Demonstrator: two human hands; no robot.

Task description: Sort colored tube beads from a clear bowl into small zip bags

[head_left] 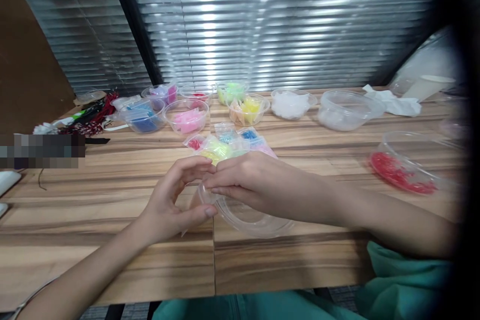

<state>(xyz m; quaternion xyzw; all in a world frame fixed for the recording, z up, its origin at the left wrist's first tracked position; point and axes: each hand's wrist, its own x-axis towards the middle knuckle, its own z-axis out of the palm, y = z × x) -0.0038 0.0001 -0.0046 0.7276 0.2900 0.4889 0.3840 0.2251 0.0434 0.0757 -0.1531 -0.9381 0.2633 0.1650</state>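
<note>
My left hand (174, 197) curls around a small clear plastic bag (197, 202), its thumb low and its fingers arched over the top. My right hand (243, 180) reaches in from the right, its fingers pressed together at the bag's upper part. What those fingertips hold is hidden. Just under my right hand lies a clear round plastic bowl (258, 227), partly covered by the hand. Beyond both hands is a pile of small clear bags with coloured contents, among them a pale green bag (218, 150), a red bag (195, 143) and a blue bag (250, 135).
Along the back stand clear bowls, including a blue-filled bowl (144, 117), a pink-filled bowl (187, 119) and a white-filled bowl (290, 105). A tub with red bits (399, 172) lies at the right. Crumpled tissue (393, 102) and tangled dark red strands (90, 122) flank the row.
</note>
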